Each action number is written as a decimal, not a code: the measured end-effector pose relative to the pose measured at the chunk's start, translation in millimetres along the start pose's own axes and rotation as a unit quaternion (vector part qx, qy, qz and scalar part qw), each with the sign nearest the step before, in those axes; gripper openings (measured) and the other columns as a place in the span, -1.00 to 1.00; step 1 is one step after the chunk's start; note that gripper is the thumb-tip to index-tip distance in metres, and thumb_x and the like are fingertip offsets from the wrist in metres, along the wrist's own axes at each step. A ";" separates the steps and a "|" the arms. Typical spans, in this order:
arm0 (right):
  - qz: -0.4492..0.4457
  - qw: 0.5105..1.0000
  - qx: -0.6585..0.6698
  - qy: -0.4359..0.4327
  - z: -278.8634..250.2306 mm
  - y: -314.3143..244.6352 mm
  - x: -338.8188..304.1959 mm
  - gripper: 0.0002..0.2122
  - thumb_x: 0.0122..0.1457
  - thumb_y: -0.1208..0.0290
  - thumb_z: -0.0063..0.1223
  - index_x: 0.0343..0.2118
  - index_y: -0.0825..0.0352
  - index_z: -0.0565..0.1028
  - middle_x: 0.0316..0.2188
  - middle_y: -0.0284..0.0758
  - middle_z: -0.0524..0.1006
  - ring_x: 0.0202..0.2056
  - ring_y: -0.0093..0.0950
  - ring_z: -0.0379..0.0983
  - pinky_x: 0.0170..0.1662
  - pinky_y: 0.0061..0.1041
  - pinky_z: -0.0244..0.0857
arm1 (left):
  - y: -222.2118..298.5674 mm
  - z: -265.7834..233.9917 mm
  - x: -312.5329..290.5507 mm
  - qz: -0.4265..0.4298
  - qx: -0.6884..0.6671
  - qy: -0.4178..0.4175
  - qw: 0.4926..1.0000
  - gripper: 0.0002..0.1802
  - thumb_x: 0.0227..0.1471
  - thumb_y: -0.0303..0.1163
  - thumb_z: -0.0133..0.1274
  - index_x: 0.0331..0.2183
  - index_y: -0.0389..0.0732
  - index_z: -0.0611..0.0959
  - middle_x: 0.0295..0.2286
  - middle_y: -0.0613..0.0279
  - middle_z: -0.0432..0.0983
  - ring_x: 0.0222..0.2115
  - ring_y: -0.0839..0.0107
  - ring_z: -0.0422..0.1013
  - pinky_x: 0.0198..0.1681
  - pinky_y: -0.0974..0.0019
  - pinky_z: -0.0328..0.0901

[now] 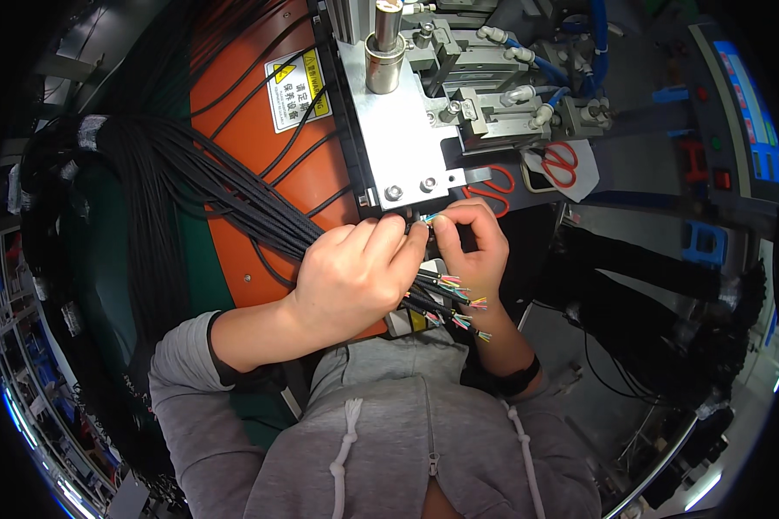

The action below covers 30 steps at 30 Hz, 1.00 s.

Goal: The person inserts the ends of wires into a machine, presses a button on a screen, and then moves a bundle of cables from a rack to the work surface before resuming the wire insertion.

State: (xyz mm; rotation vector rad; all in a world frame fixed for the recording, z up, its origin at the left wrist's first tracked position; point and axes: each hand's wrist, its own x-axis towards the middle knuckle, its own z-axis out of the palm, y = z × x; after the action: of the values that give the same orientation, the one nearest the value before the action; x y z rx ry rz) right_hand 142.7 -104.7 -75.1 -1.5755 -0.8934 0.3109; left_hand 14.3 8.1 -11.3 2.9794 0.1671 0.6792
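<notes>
Close together at the near edge of a metal plate [389,130], a person's two bare hands work on the end of a cable. The right hand [472,246] pinches a few thin coloured wires [432,219] between thumb and forefinger, just past the metal plate's near right corner. Beside it, the left hand [355,268] is curled, knuckles up, its fingertips almost meeting the right's (whether they grip the cable cannot be told, as the fingers cover it).

A thick bundle of black cables [234,186] crosses the left edge of an orange panel [251,294] and runs under the left hand. Past that hand, by the orange panel's near right corner, loose cable ends [450,303] fan out, each black sheath containing several thin wires, among them red, yellow, green and blue.

Beyond the metal plate's right edge lie two pairs of red-handled scissors [562,164], one on a white sheet [586,177]. At far right, a dark control housing [710,104] holds a lit screen [749,121] and coloured buttons.
</notes>
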 end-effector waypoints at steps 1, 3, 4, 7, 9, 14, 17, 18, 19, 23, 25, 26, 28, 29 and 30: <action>0.028 0.999 0.017 0.001 1.3 0.1 -1.1 -0.94 0.06 0.65 0.13 -0.44 0.41 0.47 -0.50 -0.32 0.47 -0.47 -0.56 0.38 -0.40 -0.60 0.25 | -0.5 0.3 0.1 0.003 -0.004 0.002 1.000 -0.70 -0.24 -0.45 0.10 -0.33 -0.30 0.66 -0.57 0.37 0.26 -0.61 0.55 0.30 -0.60 0.48 0.18; 0.112 0.989 0.099 0.003 3.5 -0.1 -3.5 -0.95 0.09 0.65 0.09 -0.43 0.40 0.45 -0.51 -0.40 0.43 -0.49 -0.67 0.31 -0.43 -0.65 0.19 | -1.9 1.2 0.4 0.009 -0.011 0.007 1.000 -0.70 -0.24 -0.45 0.10 -0.33 -0.29 0.65 -0.57 0.37 0.27 -0.61 0.55 0.30 -0.60 0.48 0.18; 0.154 0.979 0.137 0.003 4.6 0.2 -4.0 -0.95 0.11 0.64 0.08 -0.43 0.39 0.44 -0.52 -0.45 0.41 -0.50 -0.72 0.27 -0.44 -0.68 0.16 | -2.5 1.7 0.6 0.010 -0.013 0.010 1.000 -0.71 -0.24 -0.45 0.09 -0.34 -0.29 0.65 -0.57 0.37 0.27 -0.61 0.55 0.31 -0.60 0.48 0.18; 0.215 0.948 0.236 -0.005 6.5 1.4 -2.4 -0.94 0.13 0.62 0.07 -0.43 0.37 0.43 -0.53 -0.56 0.35 -0.51 -0.81 0.17 -0.47 -0.72 0.07 | -4.0 2.8 0.9 0.011 -0.017 0.020 1.000 -0.72 -0.24 -0.45 0.09 -0.35 -0.29 0.65 -0.57 0.37 0.28 -0.60 0.55 0.32 -0.59 0.48 0.19; 0.253 0.933 0.255 -0.021 5.5 1.3 0.0 -0.95 0.13 0.61 0.07 -0.43 0.36 0.43 -0.53 -0.58 0.35 -0.52 -0.82 0.16 -0.48 -0.73 0.05 | -4.0 3.2 1.1 0.010 -0.017 0.029 0.999 -0.73 -0.24 -0.45 0.09 -0.36 -0.28 0.64 -0.57 0.38 0.27 -0.60 0.56 0.32 -0.59 0.48 0.19; 0.218 0.967 0.130 -0.031 -1.0 -3.9 3.3 -0.94 0.18 0.55 0.06 -0.41 0.36 0.43 -0.55 -0.60 0.34 -0.52 -0.83 0.14 -0.48 -0.76 0.02 | -3.2 2.0 0.8 -0.001 -0.001 0.026 1.000 -0.74 -0.24 -0.45 0.09 -0.36 -0.27 0.64 -0.56 0.39 0.30 -0.59 0.57 0.32 -0.58 0.47 0.18; 0.181 0.976 0.116 -0.031 -0.9 -4.3 2.4 -0.93 0.19 0.52 0.07 -0.39 0.36 0.43 -0.54 -0.58 0.36 -0.52 -0.83 0.15 -0.46 -0.76 0.03 | -4.1 0.9 0.5 -0.012 -0.013 0.034 0.999 -0.73 -0.23 -0.45 0.10 -0.35 -0.27 0.65 -0.55 0.38 0.32 -0.59 0.57 0.33 -0.57 0.46 0.17; 0.196 0.969 0.148 -0.030 0.3 -3.6 2.6 -0.93 0.19 0.52 0.08 -0.39 0.36 0.43 -0.54 -0.58 0.37 -0.51 -0.83 0.16 -0.45 -0.75 0.04 | -4.5 0.2 0.2 -0.014 -0.019 0.038 0.999 -0.73 -0.22 -0.45 0.10 -0.35 -0.27 0.65 -0.55 0.38 0.32 -0.60 0.57 0.33 -0.57 0.46 0.17; 0.211 0.960 0.181 -0.029 1.5 -3.2 2.2 -0.92 0.19 0.52 0.08 -0.39 0.36 0.43 -0.53 -0.57 0.38 -0.50 -0.82 0.17 -0.44 -0.75 0.04 | -3.6 -1.1 -0.8 -0.021 -0.012 0.028 0.999 -0.73 -0.22 -0.46 0.10 -0.34 -0.27 0.65 -0.55 0.37 0.33 -0.60 0.56 0.34 -0.57 0.46 0.17; 0.280 0.923 0.260 -0.034 -1.4 -4.1 6.6 -0.96 0.18 0.56 0.08 -0.36 0.37 0.45 -0.49 -0.52 0.42 -0.45 -0.80 0.29 -0.37 -0.77 0.15 | 3.9 -8.4 -7.8 -0.052 0.019 -0.025 0.998 -0.75 -0.20 -0.48 0.13 -0.34 -0.28 0.66 -0.54 0.36 0.36 -0.61 0.53 0.37 -0.55 0.45 0.19; 0.137 0.952 0.274 -0.006 -4.9 -7.5 10.7 -0.85 0.05 0.70 0.16 -0.31 0.42 0.50 -0.44 -0.41 0.50 -0.39 -0.66 0.41 -0.25 -0.65 0.30 | 5.6 -10.1 -10.1 -0.073 0.039 -0.058 0.995 -0.76 -0.17 -0.48 0.14 -0.33 -0.26 0.68 -0.53 0.39 0.43 -0.60 0.52 0.38 -0.55 0.44 0.21; 0.041 0.977 0.200 -0.066 -14.2 -9.6 13.7 -0.83 0.01 0.72 0.18 -0.31 0.41 0.53 -0.42 -0.36 0.53 -0.37 -0.58 0.45 -0.23 -0.61 0.33 | 4.4 -9.7 -10.3 -0.073 0.027 -0.046 0.996 -0.77 -0.18 -0.48 0.14 -0.34 -0.28 0.66 -0.54 0.37 0.39 -0.60 0.52 0.38 -0.54 0.43 0.22; -0.114 0.960 0.169 -0.191 -27.9 -12.3 19.8 -0.80 -0.09 0.73 0.22 -0.35 0.39 0.63 -0.36 -0.24 0.59 -0.32 -0.39 0.53 -0.23 -0.52 0.38 | 1.1 -8.4 -9.1 -0.068 0.006 -0.025 0.997 -0.77 -0.21 -0.49 0.12 -0.38 -0.32 0.63 -0.56 0.32 0.31 -0.61 0.52 0.37 -0.52 0.42 0.24; -0.125 0.947 0.188 -0.229 -33.4 -13.3 21.8 -0.82 -0.09 0.72 0.23 -0.37 0.39 0.62 -0.38 -0.25 0.59 -0.33 -0.40 0.53 -0.27 -0.50 0.38 | -0.6 -8.5 -8.1 -0.053 -0.013 -0.020 0.998 -0.76 -0.19 -0.46 0.16 -0.35 -0.30 0.65 -0.52 0.31 0.36 -0.60 0.51 0.37 -0.52 0.43 0.24; -0.133 0.951 0.170 -0.220 -34.1 -13.3 22.5 -0.81 -0.11 0.71 0.24 -0.37 0.39 0.62 -0.39 -0.25 0.59 -0.34 -0.40 0.52 -0.28 -0.51 0.38 | -2.7 -8.9 -6.7 -0.038 -0.030 -0.019 0.999 -0.75 -0.17 -0.43 0.20 -0.33 -0.28 0.67 -0.48 0.30 0.41 -0.59 0.50 0.37 -0.51 0.44 0.24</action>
State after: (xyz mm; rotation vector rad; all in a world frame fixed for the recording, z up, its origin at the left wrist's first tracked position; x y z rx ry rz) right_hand 175.0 -114.3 -48.5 -1.0651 -1.3055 0.6040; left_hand 4.2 10.4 -6.4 2.9088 0.2510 0.6073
